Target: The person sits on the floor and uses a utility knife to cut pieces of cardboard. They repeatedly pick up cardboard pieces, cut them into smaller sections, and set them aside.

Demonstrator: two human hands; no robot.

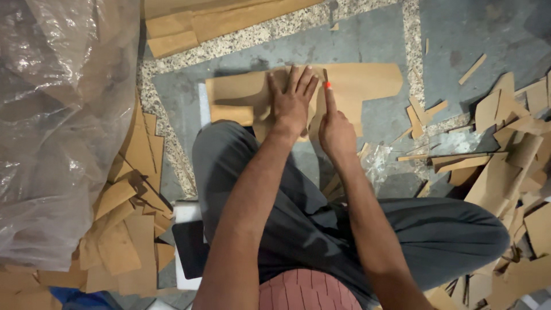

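The cutter (326,86) blade's tip is too small to make out.

Grey stone floor (367,40) with speckled terrazzo bands (252,37), strewn with brown cardboard offcuts (505,172). Crumpled clear plastic sheeting (51,115) fills the left side. Dim indoor light.

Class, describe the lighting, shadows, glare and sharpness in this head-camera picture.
Head view: dim, warm light; the clear crumpled plastic sheet shows white glare; the flat left hand casts soft shadow on the tan cardboard piece; edges look slightly soft and stretched.
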